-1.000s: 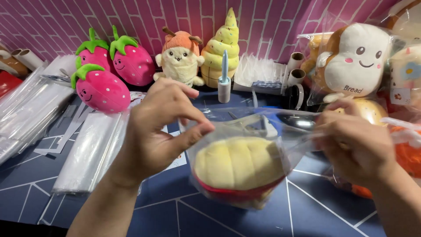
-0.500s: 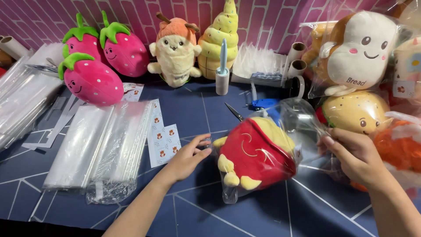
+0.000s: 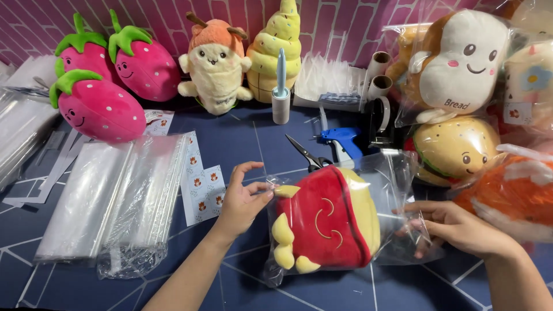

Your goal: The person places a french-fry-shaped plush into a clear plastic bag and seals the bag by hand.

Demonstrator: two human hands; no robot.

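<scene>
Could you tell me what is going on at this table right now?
A person has a red and yellow plush toy lying inside a clear plastic bag on the dark blue table. The left hand touches the bag's closed end, while the right hand pinches the open end. A stack of clear empty bags lies to the left, with black scissors and a blue tagging gun just behind. Pink strawberry plush toys line the back.
</scene>
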